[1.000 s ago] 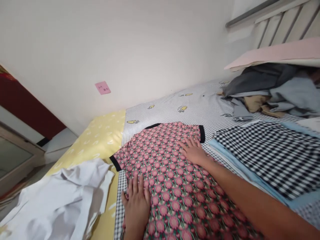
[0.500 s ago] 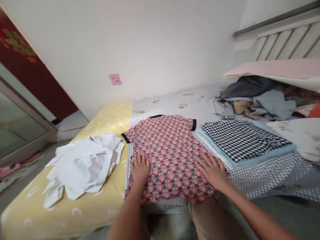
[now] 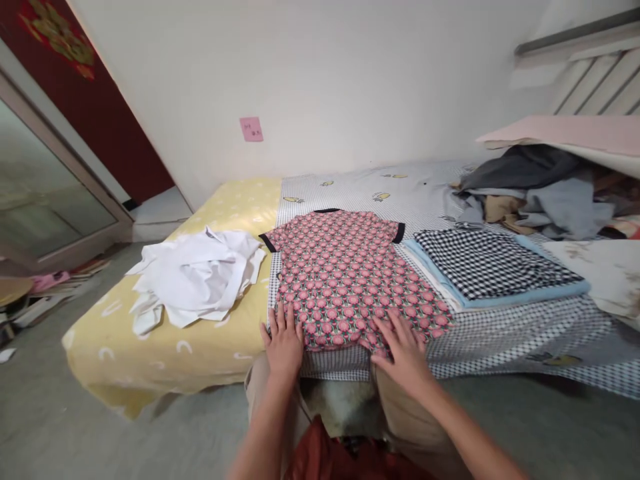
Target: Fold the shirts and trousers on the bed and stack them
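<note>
A pink patterned short-sleeved shirt [image 3: 345,273] with black trim lies spread out on the bed, its hem toward me. My left hand [image 3: 285,340] rests flat on the lower left corner of the shirt, fingers spread. Near the hem, right of the middle, my right hand [image 3: 404,350] lies on the fabric with its fingers apart. Neither hand grips anything. To the right of the shirt is a stack of folded clothes, with a black-and-white checked garment [image 3: 490,263] over a light blue one [image 3: 530,299].
A crumpled white cloth heap [image 3: 200,277] lies on the yellow sheet [image 3: 200,357] at left. Several grey and brown clothes [image 3: 530,187] are piled at the back right under a pink-topped board [image 3: 575,133]. The bed's front edge is close to my knees.
My right hand has moved left and closer to the hem. My left hand has slid down toward the lower left corner. The camera view has shifted, showing more floor.
</note>
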{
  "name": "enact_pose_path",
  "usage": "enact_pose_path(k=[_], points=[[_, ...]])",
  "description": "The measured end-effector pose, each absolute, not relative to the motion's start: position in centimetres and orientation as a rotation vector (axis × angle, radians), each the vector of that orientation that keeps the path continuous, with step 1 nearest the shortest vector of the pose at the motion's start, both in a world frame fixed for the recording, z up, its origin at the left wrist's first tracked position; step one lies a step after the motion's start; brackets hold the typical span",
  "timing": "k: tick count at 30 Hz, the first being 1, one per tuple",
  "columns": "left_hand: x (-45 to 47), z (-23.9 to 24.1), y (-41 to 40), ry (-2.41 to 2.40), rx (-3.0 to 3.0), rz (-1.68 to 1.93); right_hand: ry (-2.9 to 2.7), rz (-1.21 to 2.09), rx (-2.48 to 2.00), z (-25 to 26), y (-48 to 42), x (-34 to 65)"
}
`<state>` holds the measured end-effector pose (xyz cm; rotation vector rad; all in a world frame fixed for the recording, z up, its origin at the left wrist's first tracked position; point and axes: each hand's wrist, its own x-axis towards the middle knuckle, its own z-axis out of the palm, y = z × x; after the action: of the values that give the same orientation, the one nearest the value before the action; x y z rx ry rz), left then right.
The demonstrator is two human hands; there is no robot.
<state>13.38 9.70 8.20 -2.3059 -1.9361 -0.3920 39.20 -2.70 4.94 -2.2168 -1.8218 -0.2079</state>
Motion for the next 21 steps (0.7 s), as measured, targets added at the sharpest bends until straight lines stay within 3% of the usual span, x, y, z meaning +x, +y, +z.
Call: enact_pose_path(k=[3, 7, 10, 13, 17, 21], points=[[13.3, 7.8, 8.3, -1.942, -2.323, -0.562, -1.92, -0.333, -2.108, 4.9, -2.3, 37.2], [13.1, 6.4, 5.8, -1.888, -2.446, -1.131, -1.932, -0.36, -2.012, 5.2, 0.0, 37.3], [13.4, 5.1, 4.0, -1.987, -2.84, -1.371, -1.875, -0.198, -1.948, 5.7, 1.5, 38.5], [14.1, 3.7, 3.3, -2.1, -3.136, -1.343, -1.815, 0.015, -1.898, 6.5, 2.1, 39.7], [15.5, 2.4, 4.4, -2.366, -3.238, -1.458, -1.79, 0.208, -1.787, 8.5, 2.1, 40.2], [15.7, 2.5, 5.6, -2.687, -3.149, -1.833, -1.769, 0.462, -1.611, 11.0, 3.2, 39.9]])
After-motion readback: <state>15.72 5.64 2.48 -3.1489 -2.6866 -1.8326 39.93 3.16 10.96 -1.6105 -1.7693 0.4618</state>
